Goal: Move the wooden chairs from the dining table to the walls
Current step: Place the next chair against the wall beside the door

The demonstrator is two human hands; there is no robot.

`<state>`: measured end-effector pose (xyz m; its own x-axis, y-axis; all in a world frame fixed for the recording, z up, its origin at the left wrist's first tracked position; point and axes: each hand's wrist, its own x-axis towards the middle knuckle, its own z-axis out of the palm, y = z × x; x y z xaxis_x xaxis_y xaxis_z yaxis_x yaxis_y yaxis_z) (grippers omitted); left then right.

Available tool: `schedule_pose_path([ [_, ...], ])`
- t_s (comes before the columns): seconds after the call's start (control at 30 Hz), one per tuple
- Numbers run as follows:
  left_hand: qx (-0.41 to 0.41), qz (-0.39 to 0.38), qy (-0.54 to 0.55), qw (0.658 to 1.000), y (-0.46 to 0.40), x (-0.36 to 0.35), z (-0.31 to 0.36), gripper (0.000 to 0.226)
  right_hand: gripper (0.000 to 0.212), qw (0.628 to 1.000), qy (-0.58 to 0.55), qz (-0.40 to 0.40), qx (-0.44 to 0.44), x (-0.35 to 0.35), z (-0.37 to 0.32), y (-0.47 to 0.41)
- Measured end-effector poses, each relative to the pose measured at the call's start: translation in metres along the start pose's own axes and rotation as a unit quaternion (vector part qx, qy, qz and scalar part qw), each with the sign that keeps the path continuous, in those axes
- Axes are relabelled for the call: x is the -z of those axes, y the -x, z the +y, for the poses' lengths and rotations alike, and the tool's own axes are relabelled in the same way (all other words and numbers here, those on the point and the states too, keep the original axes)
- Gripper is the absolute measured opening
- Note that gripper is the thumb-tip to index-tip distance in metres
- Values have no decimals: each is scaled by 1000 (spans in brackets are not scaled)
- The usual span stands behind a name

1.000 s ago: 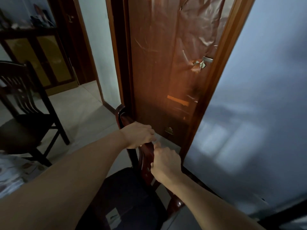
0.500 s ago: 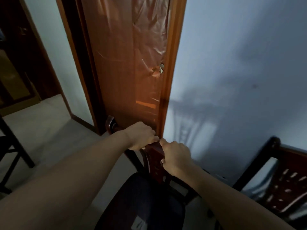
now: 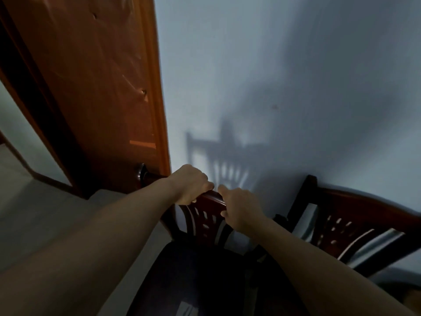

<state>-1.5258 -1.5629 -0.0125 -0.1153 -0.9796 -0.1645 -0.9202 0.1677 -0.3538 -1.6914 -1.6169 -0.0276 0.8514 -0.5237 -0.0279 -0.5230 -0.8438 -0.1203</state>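
A dark wooden chair (image 3: pixel 206 221) with a carved slatted back and a dark cushioned seat stands right in front of me, its back facing the pale wall. My left hand (image 3: pixel 190 184) is closed over the top rail of the chair's back. My right hand (image 3: pixel 239 209) grips the same rail just to the right, forefinger stretched along it. A second wooden chair (image 3: pixel 355 222) of the same kind stands against the wall at the right, only partly in view.
A brown wooden door and frame (image 3: pixel 109 99) fill the upper left, with a doorway and pale tiled floor (image 3: pixel 36 208) beside it. The pale blue wall (image 3: pixel 284 76) carries the chair's shadow, close behind the chair.
The view has swung right, away from the door toward the wall. The chair in my hands has moved right with it, closer to the wall and the second chair. Both hands have kept their grip.
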Motion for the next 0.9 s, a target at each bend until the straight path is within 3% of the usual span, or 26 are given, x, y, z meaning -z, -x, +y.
schedule_pose_path([
  [0.53,4,58,96,994,-132,-45,-51,34,33,990,7,-28,-140,-29,90,-113],
  [0.67,22,50,72,996,-161,-59,-58,33,47,986,36,-36,-160,-39,107,-136],
  [0.9,39,75,56,995,-196,-76,-61,36,47,979,63,-23,-192,-52,128,-159],
])
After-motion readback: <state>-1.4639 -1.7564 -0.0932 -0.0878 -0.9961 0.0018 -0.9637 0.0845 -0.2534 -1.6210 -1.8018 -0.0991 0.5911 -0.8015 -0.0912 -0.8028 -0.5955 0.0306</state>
